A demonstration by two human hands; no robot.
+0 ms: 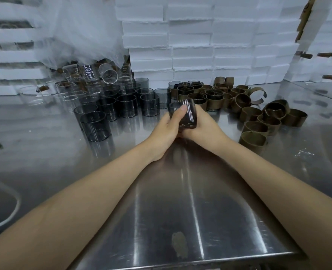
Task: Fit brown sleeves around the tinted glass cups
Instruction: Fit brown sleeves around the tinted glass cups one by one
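1. The tinted glass cup (186, 114) is sitting at frame centre, lifted just above the counter (180, 211) and clamped between both hands.
2. Its long axis is running from the palms up toward the top of the frame. The base is sitting low by the heels of the hands, and the rim is pointing away and tipping slightly left.
3. The left hand (166, 131) is grasping it from the left, with the thumb of the left fingers (182, 109) pressing over the near wall.
4. The right hand (206, 126) is wrapping it from the right. Its fingers are going behind the glass, so I'm inferring the grip from the hand's posture.
5. My read is that a sleeve would be going on along that axis, over either free end.
6. The loose brown sleeves (255, 127) are lying to the right of centre, so the right hand is nearer them. The bare tinted cups (126, 106) are standing left of centre, nearer the left hand.
7. The sleeved cups (211, 99) are clustering just behind the hands.
8. Hard to make out:
   - The held cup is blurring and glaring, so I cannot tell whether a sleeve is already on it.
   - The base is hiding between the palms.
9. Clear glasses (95, 75) are piling up at upper left, and white boxes (192, 45) are filling the top of the frame.
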